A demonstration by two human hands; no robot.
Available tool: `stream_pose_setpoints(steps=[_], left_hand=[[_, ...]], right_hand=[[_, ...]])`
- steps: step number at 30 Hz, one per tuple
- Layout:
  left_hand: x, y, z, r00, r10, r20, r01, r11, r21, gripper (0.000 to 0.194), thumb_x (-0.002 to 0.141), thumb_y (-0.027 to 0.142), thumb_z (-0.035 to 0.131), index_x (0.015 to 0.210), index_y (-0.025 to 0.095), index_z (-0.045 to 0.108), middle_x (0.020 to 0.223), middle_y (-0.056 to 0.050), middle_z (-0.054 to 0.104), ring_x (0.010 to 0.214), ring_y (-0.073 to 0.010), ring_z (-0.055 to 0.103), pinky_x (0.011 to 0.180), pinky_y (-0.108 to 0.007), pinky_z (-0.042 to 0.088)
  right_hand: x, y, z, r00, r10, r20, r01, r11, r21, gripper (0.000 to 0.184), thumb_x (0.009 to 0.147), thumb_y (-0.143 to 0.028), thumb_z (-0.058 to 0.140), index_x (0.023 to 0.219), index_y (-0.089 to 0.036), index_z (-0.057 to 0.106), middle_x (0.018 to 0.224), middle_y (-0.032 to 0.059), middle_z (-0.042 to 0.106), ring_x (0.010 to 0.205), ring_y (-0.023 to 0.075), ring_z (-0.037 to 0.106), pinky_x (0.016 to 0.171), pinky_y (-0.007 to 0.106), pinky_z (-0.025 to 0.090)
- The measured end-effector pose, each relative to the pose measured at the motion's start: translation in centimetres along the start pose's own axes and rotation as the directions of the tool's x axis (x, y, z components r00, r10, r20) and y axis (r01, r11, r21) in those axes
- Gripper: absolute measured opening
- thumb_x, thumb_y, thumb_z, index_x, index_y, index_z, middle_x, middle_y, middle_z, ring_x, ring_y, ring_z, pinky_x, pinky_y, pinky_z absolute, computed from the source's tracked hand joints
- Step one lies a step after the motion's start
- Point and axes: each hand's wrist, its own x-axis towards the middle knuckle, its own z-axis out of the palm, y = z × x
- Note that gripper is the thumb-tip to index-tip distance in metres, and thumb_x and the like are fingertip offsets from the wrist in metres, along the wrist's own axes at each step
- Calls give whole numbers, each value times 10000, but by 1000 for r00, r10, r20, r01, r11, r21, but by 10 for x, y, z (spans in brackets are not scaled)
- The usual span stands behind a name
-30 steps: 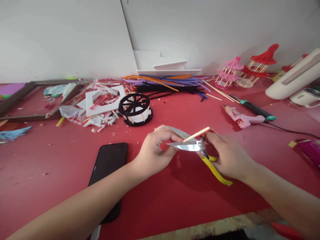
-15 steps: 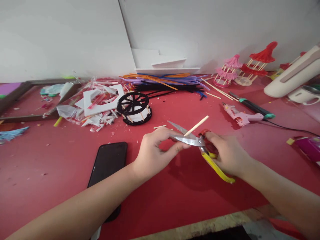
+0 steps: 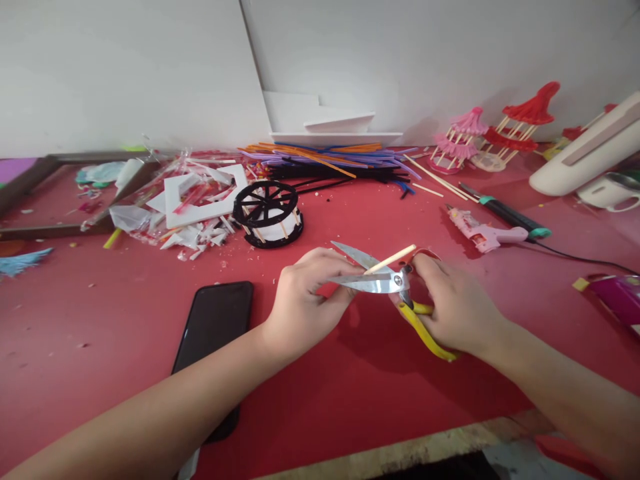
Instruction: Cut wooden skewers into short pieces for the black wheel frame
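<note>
Compared with 0.5 s ago, stick [image 3: 393, 259] lies flatter between the blades; its free end has dropped toward the right hand [image 3: 460, 303]. Left thumb [image 3: 341, 300], then reaching along under the near blade [image 3: 373, 283], has drawn back short of the stick. Near end of the yellow handle [image 3: 430, 340] has come in closer to the right hand. Short bits seen beyond the left hand [image 3: 303, 300] are now hidden behind it.

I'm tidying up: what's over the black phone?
The left forearm crosses over the phone, hiding its middle; its upper part and a lower corner show. Whether they touch is hidden.
</note>
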Motion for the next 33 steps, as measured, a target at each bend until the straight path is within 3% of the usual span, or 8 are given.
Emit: stream_pose_setpoints(steps=[5,19,27,33], left_hand=[[0,0,-1,1000,17,25,-17,1000,13,247,730,31,518,788,193,696,812,-50,695,784,-167,664,701,-285,553],[3,3,-2,994,40,101,-40,999,-1,201,766,68,526,771,219,659,784,-34,711,748,-183,659,758,-368,540],[2,1,-3,988,98,117,-102,994,32,175,758,62,538,765,202,642,759,-25,717,725,-165,660,730,-318,525],[1,1,-3,988,62,141,-59,998,-25,160,758,69,550,763,199,644,795,-28,723,732,-155,680,695,-275,535]], right_hand=[[0,0,-1,1000,-4,-20,4,1000,14,279,734,-412,549,805,-228,350,669,6,488,551,163,470,493,264,283],[0,3,-3,993,18,119,-36,988,153,255,736,-367,588,847,-210,421,799,45,584,674,195,568,588,291,386],[-1,9,0,998,-66,-17,66,996,65,238,742,-401,550,814,-198,448,713,40,560,594,185,524,538,289,370],[-5,8,1,993,-80,-89,87,993,75,183,760,-379,506,757,-205,453,654,27,552,556,166,506,528,274,367]])
